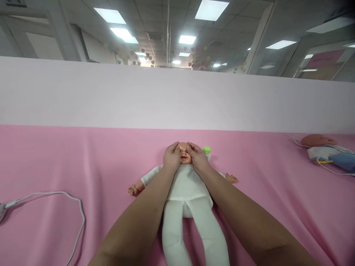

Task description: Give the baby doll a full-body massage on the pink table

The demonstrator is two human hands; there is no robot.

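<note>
A baby doll in white clothes lies on its back, head toward the far side, arms spread and legs toward me. My left hand cups one side of its head. From the other side, my right hand holds the head too. Both thumbs rest on the face near the eyes and brow, and the remaining fingers wrap around the sides of the head, partly hidden. Just right of my right hand stands a small bottle with a green cap, its lower part partly covered by that hand.
Pink cloth with soft folds covers the surface. A white cable curves across the left. A second doll with white and blue material and thin cords lies at the far right. Behind runs a low white wall below glass panes.
</note>
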